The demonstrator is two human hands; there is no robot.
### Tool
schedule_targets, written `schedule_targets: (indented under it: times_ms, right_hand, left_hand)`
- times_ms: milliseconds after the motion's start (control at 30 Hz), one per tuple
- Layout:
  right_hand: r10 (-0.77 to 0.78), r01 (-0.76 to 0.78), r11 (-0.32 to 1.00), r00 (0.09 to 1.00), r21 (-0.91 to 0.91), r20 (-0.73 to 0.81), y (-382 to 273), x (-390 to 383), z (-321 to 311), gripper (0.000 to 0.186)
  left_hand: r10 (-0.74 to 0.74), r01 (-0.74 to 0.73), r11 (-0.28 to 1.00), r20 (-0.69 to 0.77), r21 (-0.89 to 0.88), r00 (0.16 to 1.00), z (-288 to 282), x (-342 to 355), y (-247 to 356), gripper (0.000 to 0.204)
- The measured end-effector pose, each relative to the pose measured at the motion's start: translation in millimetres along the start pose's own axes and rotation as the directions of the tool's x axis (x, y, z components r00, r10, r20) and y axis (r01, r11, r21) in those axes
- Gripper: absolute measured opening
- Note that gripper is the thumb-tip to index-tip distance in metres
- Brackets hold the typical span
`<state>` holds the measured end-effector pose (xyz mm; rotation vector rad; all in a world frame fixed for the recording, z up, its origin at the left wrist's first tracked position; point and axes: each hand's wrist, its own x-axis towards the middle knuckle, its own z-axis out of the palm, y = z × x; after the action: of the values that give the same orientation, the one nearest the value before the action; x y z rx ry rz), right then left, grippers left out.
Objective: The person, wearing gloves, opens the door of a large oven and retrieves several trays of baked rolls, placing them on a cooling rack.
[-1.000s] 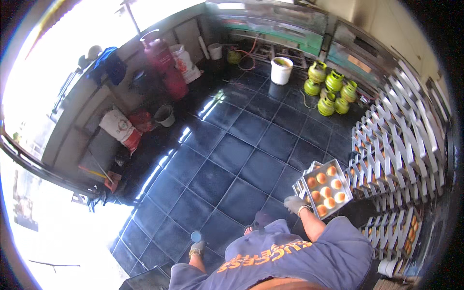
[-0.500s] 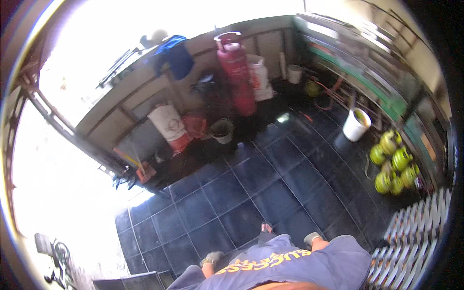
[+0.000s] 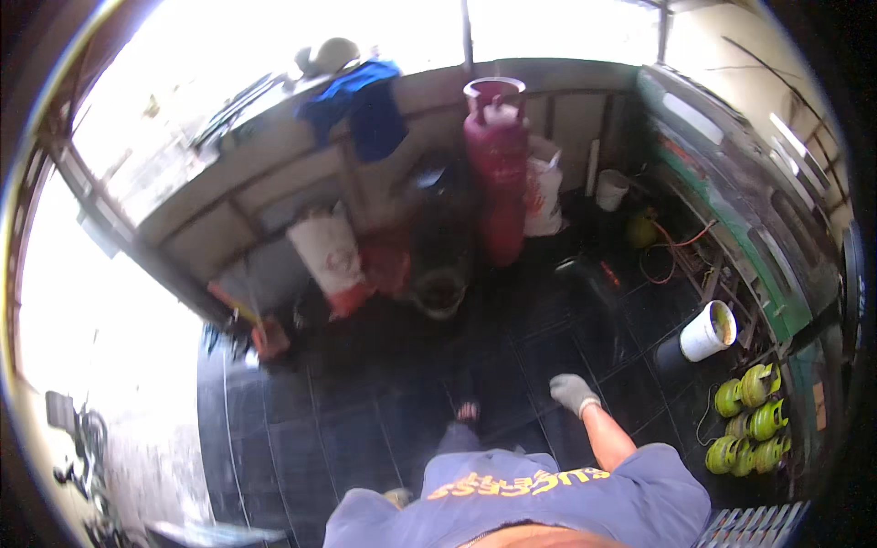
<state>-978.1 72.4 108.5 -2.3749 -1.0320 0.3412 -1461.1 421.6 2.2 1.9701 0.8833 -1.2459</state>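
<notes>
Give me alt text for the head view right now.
A gloved right hand extends over a dark tiled floor, with nothing visible in it; the left hand is mostly hidden. Beyond, a tall reddish gas cylinder and white sacks rest by a wall; at right, a white bucket and small green cylinders.

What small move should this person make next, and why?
Perhaps a short step forward across the dark tiled floor: one foot shows ahead of the shirt, and the gloved right hand looks empty. The left hand is mostly hidden.
</notes>
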Motion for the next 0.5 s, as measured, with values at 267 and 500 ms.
schedule_targets:
  times_ms: [267,500]
  right_hand:
    - [0.801,-0.831,0.546,0.555,0.106,0.225,50,16,-34,0.025]
    - [0.698,-0.532,0.710,0.448,-0.461,0.559,148,-32,5,0.028]
  left_hand:
    - [0.314,-0.172,0.824,-0.184,0.540,0.931,-314,122,166,0.024]
    - [0.880,-0.350,0.438,-0.315,0.828,0.357,-551,172,483,0.016]
